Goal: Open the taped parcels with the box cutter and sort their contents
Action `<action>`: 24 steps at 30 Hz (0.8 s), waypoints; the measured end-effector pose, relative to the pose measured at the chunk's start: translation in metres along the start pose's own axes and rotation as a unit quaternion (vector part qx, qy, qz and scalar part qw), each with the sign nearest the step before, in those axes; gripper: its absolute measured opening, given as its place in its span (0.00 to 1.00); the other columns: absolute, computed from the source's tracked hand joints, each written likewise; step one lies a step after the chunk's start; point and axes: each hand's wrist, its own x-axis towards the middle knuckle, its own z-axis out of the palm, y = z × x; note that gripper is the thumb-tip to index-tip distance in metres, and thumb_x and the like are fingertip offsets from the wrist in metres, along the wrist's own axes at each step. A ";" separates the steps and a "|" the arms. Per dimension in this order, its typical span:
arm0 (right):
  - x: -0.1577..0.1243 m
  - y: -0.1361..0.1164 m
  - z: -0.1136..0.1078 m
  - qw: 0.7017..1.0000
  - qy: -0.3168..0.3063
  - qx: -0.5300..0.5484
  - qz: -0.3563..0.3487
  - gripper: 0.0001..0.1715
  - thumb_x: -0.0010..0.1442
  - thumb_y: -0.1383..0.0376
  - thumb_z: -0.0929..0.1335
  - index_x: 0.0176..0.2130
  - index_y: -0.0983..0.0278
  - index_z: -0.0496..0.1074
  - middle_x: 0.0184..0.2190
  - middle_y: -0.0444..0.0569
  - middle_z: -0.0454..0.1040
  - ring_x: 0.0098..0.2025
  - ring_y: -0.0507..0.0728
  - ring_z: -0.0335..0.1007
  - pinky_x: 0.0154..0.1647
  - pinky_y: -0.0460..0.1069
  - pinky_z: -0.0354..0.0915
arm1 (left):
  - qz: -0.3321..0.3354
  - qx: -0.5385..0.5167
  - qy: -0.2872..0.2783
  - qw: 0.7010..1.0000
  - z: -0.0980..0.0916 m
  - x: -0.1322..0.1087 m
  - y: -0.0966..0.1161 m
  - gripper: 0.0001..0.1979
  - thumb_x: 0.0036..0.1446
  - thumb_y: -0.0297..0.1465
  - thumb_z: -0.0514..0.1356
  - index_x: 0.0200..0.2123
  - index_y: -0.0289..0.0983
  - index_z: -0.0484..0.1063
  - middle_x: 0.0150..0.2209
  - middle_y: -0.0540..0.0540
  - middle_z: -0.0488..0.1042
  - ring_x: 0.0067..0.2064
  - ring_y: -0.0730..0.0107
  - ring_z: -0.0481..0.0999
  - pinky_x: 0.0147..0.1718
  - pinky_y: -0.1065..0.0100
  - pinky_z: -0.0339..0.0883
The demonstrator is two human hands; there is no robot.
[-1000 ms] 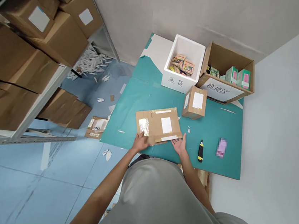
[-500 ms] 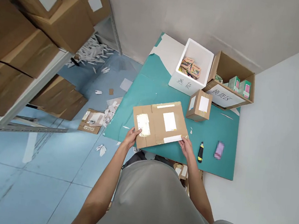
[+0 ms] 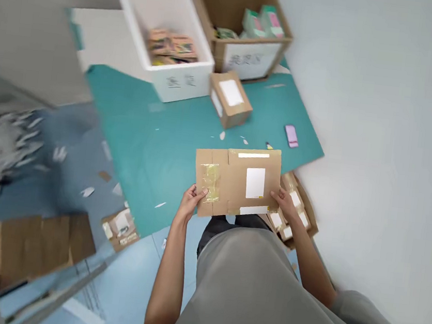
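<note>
A flattened cardboard box (image 3: 234,185) with white labels and strips of yellowish tape is held up in front of my body, over the table's near edge. My left hand (image 3: 191,201) grips its left side, thumb on top near the tape. At its right edge my right hand (image 3: 285,201) pinches it, with the fingers partly hidden underneath. Beyond it on the green table (image 3: 151,144) stands a small closed carton (image 3: 235,115) with white labels. A utility knife (image 3: 269,145) shows only its tip past the flattened box. The pink phone-like object (image 3: 291,136) lies to the right.
A white foam box (image 3: 184,83) with small packs and an open cardboard box (image 3: 214,6) with green-and-pink cartons stand at the back. An open box of small parcels (image 3: 294,207) sits below the table at right. Cardboard (image 3: 43,241) and paper scraps (image 3: 2,153) lie at left.
My view has turned right and moved closer to the table. Both hands still hold the flattened box, now nearer my body and straighter; my right hand has moved up its right edge.
</note>
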 end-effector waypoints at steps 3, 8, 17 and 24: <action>-0.048 0.046 -0.017 0.990 0.126 0.060 0.013 0.34 0.54 0.43 0.85 0.53 0.57 0.84 0.56 0.56 0.90 0.60 0.73 0.86 0.67 0.68 0.80 | -0.011 0.075 -0.070 0.995 0.034 0.027 0.008 0.37 0.44 0.56 0.81 0.49 0.40 0.76 0.48 0.38 0.88 0.53 0.48 0.88 0.51 0.57 0.83; -0.096 0.120 -0.026 0.953 0.283 0.103 0.045 0.32 0.53 0.44 0.83 0.50 0.59 0.83 0.49 0.56 0.91 0.55 0.72 0.86 0.63 0.67 0.80 | -0.008 0.192 -0.150 0.970 0.098 0.044 0.013 0.33 0.51 0.54 0.77 0.51 0.40 0.77 0.53 0.38 0.87 0.53 0.50 0.87 0.51 0.59 0.81; -0.194 0.259 -0.014 0.871 0.430 0.215 0.097 0.16 0.55 0.55 0.80 0.41 0.59 0.81 0.43 0.50 0.89 0.48 0.64 0.84 0.57 0.58 0.80 | 0.034 0.397 -0.227 0.889 0.186 0.007 -0.043 0.23 0.58 0.46 0.73 0.51 0.42 0.76 0.52 0.40 0.87 0.58 0.50 0.86 0.61 0.53 0.80; -0.320 0.380 -0.002 0.781 0.536 0.262 0.181 0.19 0.57 0.58 0.76 0.48 0.59 0.82 0.49 0.51 0.88 0.53 0.65 0.82 0.66 0.59 0.76 | 0.014 0.588 -0.312 0.746 0.246 -0.068 -0.160 0.16 0.57 0.39 0.71 0.45 0.41 0.73 0.48 0.41 0.87 0.57 0.51 0.86 0.62 0.52 0.79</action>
